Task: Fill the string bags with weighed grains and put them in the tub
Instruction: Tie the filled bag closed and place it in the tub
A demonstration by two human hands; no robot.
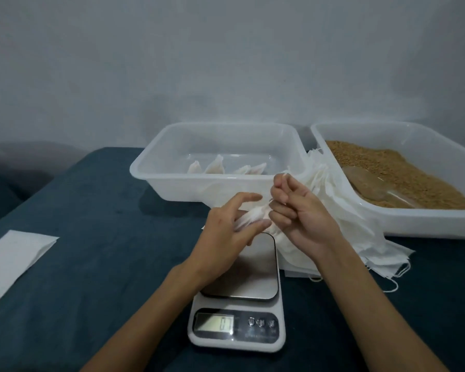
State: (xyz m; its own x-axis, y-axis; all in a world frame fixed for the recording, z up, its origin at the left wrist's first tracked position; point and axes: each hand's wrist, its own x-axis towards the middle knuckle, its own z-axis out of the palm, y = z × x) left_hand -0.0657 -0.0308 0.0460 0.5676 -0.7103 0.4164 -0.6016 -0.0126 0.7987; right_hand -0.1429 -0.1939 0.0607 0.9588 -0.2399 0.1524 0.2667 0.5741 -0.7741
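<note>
Far left on the blue table (97,237) lies a flat white sheet (14,259), well away from the action. Moving in, the left hand (234,229) sits over the back of the scale (242,299), fingers spread and mostly straight, the gathered neck of a small white bag (250,220) lying between them; it steadies rather than clamps. The bag's long axis runs roughly sideways, left hand to right. The scale's plate is bare and its display looks near zero, though the digits are blurred.

Behind the hands stands the tub (218,181), a few filled bags (218,166) already resting inside. It lies straight ahead of both hands, about as near to one as to the other.

Now the right hand (298,213): fingers curled, thumb and fingertips pinched at the bag's mouth, apparently on the string, though the string itself is too fine to make out. My read: they're drawing it closed.

Beside that hand, a heap of empty bags (346,232) leans on the grain tray (403,224), with a clear scoop (371,186) lying in the grains (387,167).
</note>
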